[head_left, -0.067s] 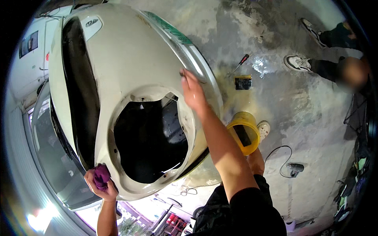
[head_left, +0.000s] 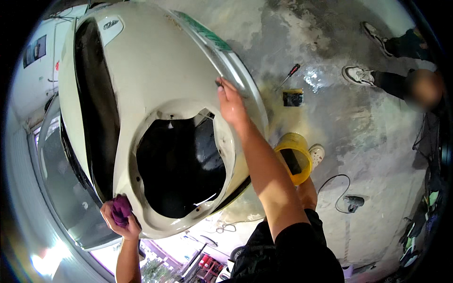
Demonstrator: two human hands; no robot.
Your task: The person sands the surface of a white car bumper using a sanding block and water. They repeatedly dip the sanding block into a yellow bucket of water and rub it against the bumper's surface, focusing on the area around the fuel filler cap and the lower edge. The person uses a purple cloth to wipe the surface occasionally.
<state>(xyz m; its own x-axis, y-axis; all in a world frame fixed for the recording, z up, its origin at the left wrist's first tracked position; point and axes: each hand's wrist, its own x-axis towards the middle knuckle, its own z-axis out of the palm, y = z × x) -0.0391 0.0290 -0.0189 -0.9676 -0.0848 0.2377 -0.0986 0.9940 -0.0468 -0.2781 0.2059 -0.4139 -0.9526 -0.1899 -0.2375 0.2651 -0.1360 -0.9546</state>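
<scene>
A pale grey-beige car body fills the left half of the head view, with a large dark lamp opening in its corner. My left hand grips a bunched purple cloth against the rim near the opening's lower left. My right hand is at the panel just above the opening, beside the bumper edge. Its fingers are closed on a small dark piece, mostly hidden, whose kind I cannot make out.
A yellow bucket with a dark slab inside stands by my foot. A screwdriver, a dark square pad and a corded grey tool lie on the stained floor. Another person's shoes are at upper right.
My right hand has shifted slightly up along the panel. The left hand and cloth stay almost in place.
</scene>
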